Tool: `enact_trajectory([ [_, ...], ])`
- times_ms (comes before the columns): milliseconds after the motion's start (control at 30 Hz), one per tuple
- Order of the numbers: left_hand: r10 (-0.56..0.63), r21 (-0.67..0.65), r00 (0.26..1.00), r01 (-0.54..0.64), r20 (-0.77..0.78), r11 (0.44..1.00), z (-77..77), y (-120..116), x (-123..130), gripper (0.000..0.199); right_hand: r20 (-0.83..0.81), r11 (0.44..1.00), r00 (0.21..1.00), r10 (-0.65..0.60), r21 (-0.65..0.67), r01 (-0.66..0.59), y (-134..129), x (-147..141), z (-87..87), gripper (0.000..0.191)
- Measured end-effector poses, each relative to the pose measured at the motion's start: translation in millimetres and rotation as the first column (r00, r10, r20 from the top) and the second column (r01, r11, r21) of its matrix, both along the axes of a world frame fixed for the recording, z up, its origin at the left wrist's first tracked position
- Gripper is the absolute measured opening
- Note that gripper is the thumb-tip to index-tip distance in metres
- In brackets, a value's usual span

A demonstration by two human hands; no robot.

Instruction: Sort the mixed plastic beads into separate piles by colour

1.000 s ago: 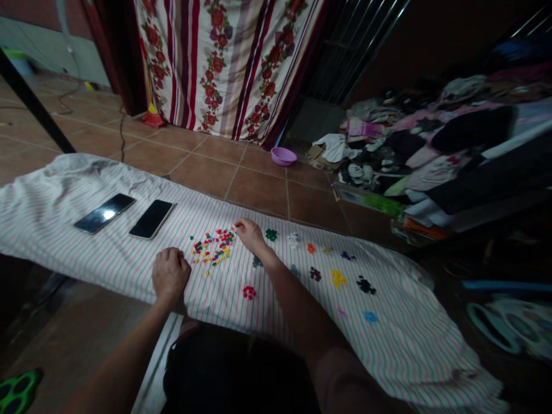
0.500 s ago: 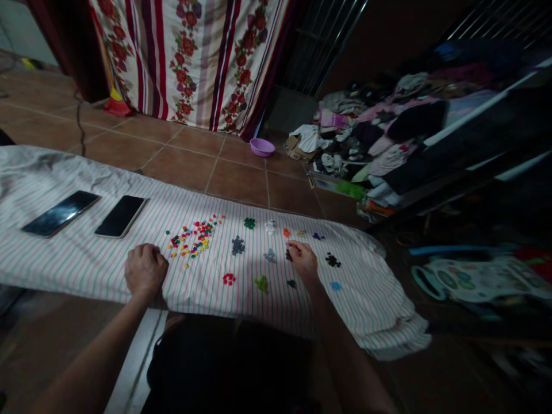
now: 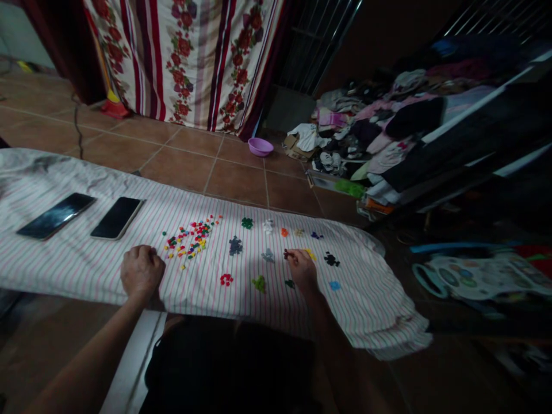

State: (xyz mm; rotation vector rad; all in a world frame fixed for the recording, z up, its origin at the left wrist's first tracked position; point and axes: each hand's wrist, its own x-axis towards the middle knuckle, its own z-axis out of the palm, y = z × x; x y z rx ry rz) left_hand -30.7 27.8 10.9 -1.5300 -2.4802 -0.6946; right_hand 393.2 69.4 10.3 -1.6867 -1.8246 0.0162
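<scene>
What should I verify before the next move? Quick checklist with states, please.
1. Right hand at brown pieces: ok.
2. Piece held in its fingertips: cannot tell, too small.
3. Yellow pile fully visible: not ok, right hand partly covers it.
4. Left hand off mixed pile: ok, rests beside it on striped cloth.
5. Red pile apart from lime-green pile: ok.

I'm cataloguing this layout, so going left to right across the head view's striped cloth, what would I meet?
Leftmost phone, second phone, left hand, mixed colourful pieces, dark grey pile, light grey pile, right hand, black pile.
</scene>
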Motion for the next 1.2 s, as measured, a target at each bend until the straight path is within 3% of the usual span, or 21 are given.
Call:
enact_trajectory([
  [133,-0.004,-0.007,1.0,0.004,0.018,1.0,0.9,0,0,0.019,-0.048,0.989,0.988,0.146,0.029,-0.145,19,-37,12.7,0.023],
  [333,-0.008,-0.005,1.0,0.008,0.008,1.0,0.8,0,0,0.018,-0.034,0.907,0.917,0.398,-0.138,-0.398,69,-145,18.9,0.026],
  [467,-0.015,0.011,1.0,0.014,0.008,1.0,-1.7,1,0,0.016,0.06,0.877,0.899,0.434,-0.257,-0.406,95,-201,15.0,0.029],
  [633,-0.02,0.035,1.0,0.019,0.02,0.999,-4.3,1,-2,0.015,0.166,0.868,0.906,0.39,-0.393,-0.302,109,-232,11.6,0.029],
  [767,-0.021,0.028,1.0,0.02,0.018,0.999,-4.4,1,-2,0.015,0.154,0.871,0.915,0.372,-0.398,-0.287,107,-235,13.9,0.026],
  [933,-0.014,0.021,1.0,0.014,0.007,1.0,-3.5,2,-2,0.018,0.003,0.906,0.951,0.31,-0.305,-0.294,92,-215,18.4,0.019],
  [1067,-0.004,0.007,1.0,0.004,0.026,1.0,-2.6,1,-2,0.019,-0.163,0.933,0.949,0.27,-0.199,-0.3,68,-175,21.6,0.02],
  [1200,0.001,0.009,0.999,-0.001,0.042,1.0,-1.7,0,-2,0.02,-0.274,0.964,0.943,0.188,-0.13,-0.23,26,-112,26.5,0.023],
])
